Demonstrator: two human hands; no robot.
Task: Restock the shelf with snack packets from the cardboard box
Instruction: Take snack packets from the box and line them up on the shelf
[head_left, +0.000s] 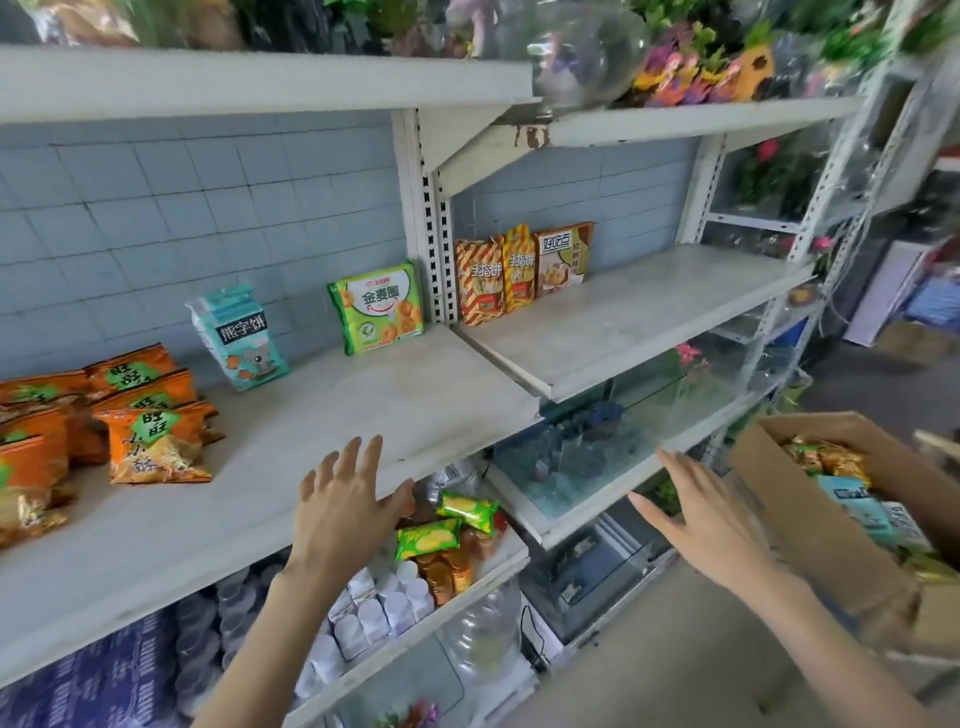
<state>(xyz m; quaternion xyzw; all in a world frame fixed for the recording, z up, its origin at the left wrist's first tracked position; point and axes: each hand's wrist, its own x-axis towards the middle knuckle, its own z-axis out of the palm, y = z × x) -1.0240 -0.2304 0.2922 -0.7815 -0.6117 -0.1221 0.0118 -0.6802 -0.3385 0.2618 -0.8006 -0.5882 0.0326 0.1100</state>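
Observation:
The white shelf (363, 395) carries orange snack packets (150, 441) at the left, a pale blue packet (239, 338) and a green packet (379, 309) standing against the tiled back. Three more packets (519, 273) stand on the right shelf section (649, 317). The cardboard box (810, 514) at the right holds several packets (831, 462). My left hand (345, 504) hovers open over the shelf's front edge, holding nothing. My right hand (711, 514) is open, fingers spread, just left of the box and empty.
A lower shelf (467, 587) holds green packets, brown items and white bottles. A glass tank (587, 452) sits under the right shelf section. Artificial flowers (696, 67) fill the top shelf. A metal rack (810, 218) stands at the right.

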